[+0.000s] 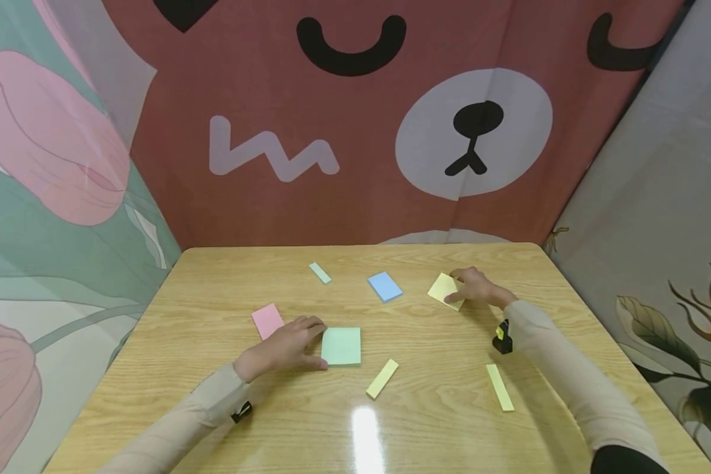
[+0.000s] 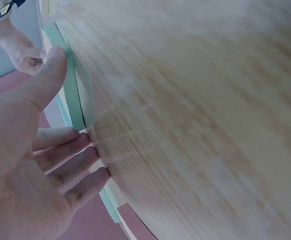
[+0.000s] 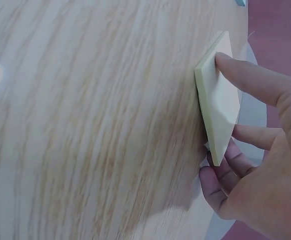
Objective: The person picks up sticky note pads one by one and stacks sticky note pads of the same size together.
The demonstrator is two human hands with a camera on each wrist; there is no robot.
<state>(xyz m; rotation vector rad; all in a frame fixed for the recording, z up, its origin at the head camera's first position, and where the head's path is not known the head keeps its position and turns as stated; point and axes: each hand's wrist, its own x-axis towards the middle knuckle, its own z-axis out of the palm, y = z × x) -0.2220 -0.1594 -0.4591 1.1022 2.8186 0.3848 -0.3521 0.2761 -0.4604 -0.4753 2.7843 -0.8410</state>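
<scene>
My left hand (image 1: 287,345) lies at the left edge of a light green sticky note pad (image 1: 341,347). Its thumb is by the near corner and its fingertips by the far corner, the fingers fairly straight in the left wrist view. Just behind that hand is a pink sticky note pad (image 1: 267,320), partly covered by it. At the back right, my right hand (image 1: 478,288) holds a pale yellow sticky note pad (image 1: 443,289). The right wrist view shows the thumb on the top face of this yellow pad (image 3: 219,105) and the fingers at its lower edge.
A blue pad (image 1: 385,287) lies at the back middle, with a narrow green strip pad (image 1: 320,273) to its left. Narrow yellow strip pads lie nearer: one (image 1: 382,379) at the middle, another (image 1: 500,388) below the right forearm. A patterned cloth (image 1: 355,210) hangs behind the wooden table (image 1: 225,276).
</scene>
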